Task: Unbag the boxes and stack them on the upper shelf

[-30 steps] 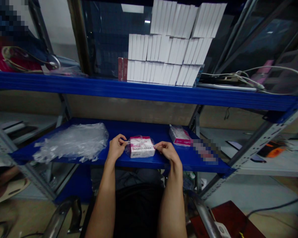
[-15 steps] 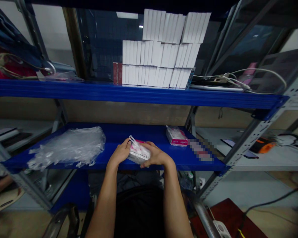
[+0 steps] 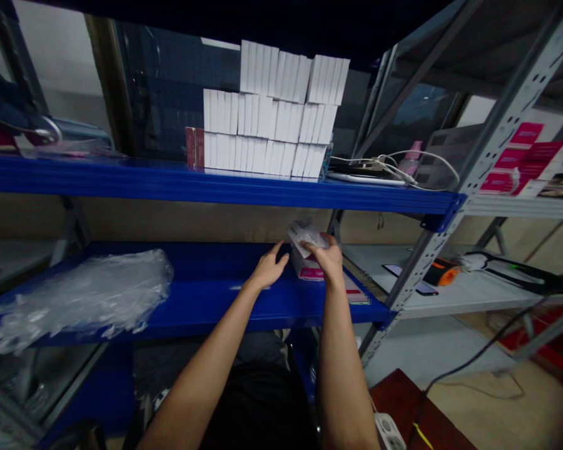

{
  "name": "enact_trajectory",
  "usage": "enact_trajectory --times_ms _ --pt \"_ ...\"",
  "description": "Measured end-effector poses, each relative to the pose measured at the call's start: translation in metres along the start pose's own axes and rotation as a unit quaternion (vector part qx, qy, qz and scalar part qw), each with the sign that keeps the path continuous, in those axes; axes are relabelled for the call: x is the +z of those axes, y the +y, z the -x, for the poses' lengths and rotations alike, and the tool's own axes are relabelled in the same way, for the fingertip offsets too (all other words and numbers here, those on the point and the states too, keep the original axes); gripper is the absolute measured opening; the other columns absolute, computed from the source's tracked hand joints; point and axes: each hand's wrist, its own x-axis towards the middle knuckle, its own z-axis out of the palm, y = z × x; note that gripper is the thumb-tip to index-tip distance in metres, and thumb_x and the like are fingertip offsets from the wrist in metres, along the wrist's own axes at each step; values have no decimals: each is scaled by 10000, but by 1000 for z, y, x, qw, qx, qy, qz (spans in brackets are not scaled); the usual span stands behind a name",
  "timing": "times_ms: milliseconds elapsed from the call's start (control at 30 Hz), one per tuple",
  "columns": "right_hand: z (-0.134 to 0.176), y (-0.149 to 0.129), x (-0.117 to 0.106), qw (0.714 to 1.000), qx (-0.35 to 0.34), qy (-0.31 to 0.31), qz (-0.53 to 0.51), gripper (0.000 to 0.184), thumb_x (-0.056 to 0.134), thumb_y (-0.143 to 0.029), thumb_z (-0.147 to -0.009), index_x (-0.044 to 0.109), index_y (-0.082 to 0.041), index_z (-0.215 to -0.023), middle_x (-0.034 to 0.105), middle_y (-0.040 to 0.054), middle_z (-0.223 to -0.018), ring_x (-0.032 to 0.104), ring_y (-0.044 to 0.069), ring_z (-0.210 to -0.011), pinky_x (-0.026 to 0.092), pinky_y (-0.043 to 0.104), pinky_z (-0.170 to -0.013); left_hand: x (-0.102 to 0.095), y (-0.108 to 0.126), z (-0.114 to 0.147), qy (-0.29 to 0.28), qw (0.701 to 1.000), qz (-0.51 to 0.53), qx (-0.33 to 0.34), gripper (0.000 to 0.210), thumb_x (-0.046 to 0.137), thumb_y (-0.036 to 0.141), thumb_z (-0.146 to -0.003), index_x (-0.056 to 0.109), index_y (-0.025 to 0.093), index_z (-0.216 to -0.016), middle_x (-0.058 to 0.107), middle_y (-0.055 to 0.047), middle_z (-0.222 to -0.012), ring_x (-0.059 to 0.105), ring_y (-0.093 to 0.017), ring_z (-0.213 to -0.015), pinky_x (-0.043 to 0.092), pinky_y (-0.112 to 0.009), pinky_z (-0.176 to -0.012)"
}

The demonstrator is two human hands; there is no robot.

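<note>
My right hand (image 3: 326, 257) grips a small box in clear plastic wrap (image 3: 304, 236), holding it tilted over a pink and white box (image 3: 308, 270) at the right of the blue shelf. Whether the two boxes touch, I cannot tell. My left hand (image 3: 268, 267) is just to the left of them, fingers apart and holding nothing. A wide heap of clear plastic bags (image 3: 98, 294) covers the left part of the same shelf.
Stacked white boxes (image 3: 263, 153) stand on the upper blue shelf (image 3: 216, 195), beside a white cable (image 3: 385, 164). A metal post (image 3: 431, 256) rises at the right. Beyond it, a phone (image 3: 426, 289) and a black and orange object (image 3: 443, 274) lie on a grey shelf.
The wrapped box went from between both hands to the right, over the pink and white box, in my right hand. My left hand let go of it. The view turned right.
</note>
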Motion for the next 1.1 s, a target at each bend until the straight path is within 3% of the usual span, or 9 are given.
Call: enact_trajectory --times_ms 133,333,500,600,667,733,800,933,1100 --pt "-28 7 8 982 84 94 142 816 801 -574 -673 590 -238 -1387 537 235 -1331 540 430 -1217 449 521 -962 33 -13 -18 -167 976 -139 3 697 466 386 -985 289 182 -1627 339 -130 -1667 318 -282 -1547 249 -442 -1272" --pt "-14 44 47 975 88 37 202 900 782 -676 -661 554 -254 -1423 452 242 -1371 487 453 -1232 410 601 -958 60 -36 -13 -222 953 -195 -59 734 482 435 -963 326 112 -1604 253 -232 -1669 215 -457 -1549 219 -695 -1196" --pt "-3 39 51 962 36 48 267 911 813 -648 -651 567 -202 -1406 416 272 -1451 415 498 -1315 317 648 -1031 47 -29 5 -243 953 -181 8 569 528 354 -958 525 169 -1496 510 -149 -1559 423 -299 -1487 211 -462 -1270" --pt "2 14 51 963 -115 91 225 704 727 -576 -774 596 -200 -1355 343 239 -1550 332 461 -1401 293 615 -1084 7 -24 23 -252 950 -171 70 499 524 379 -971 623 179 -1417 645 -138 -1426 580 -299 -1351 387 -411 -1170" --pt "9 -10 59 966 -198 71 150 472 625 -476 -867 651 -198 -1248 459 203 -1480 412 386 -1360 329 543 -1097 -32 -21 38 -265 946 -166 83 470 545 392 -964 661 206 -1380 737 -122 -1281 695 -296 -1179 498 -388 -1035" --pt "21 -38 76 967 -245 -8 71 286 572 -366 -890 700 -196 -1082 631 163 -1272 539 322 -1232 385 460 -1077 -78 -19 56 -247 954 -155 64 440 606 394 -933 696 244 -1337 794 -89 -1129 754 -274 -1006 548 -349 -907" --pt "39 -70 98 953 -279 -119 9 190 566 -290 -880 710 -206 -972 716 115 -1080 626 274 -1092 438 391 -1028 -129 -19 77 -185 972 -140 38 413 672 392 -889 731 273 -1280 813 -60 -1023 766 -257 -900 560 -318 -819" --pt "83 -136 144 874 -353 -331 -38 154 602 -234 -877 729 -224 -962 769 49 -974 695 211 -944 493 311 -919 -233 -27 125 -26 982 -184 -36 383 623 394 -920 732 259 -1261 809 -53 -1030 755 -229 -911 561 -299 -832" --pt "138 -202 197 785 -396 -476 -24 148 627 -185 -872 744 -216 -958 775 21 -887 711 166 -844 500 239 -800 -332 -49 179 102 916 -337 -190 388 523 332 -941 738 157 -1212 770 -124 -1186 719 -266 -1066 524 -352 -974"
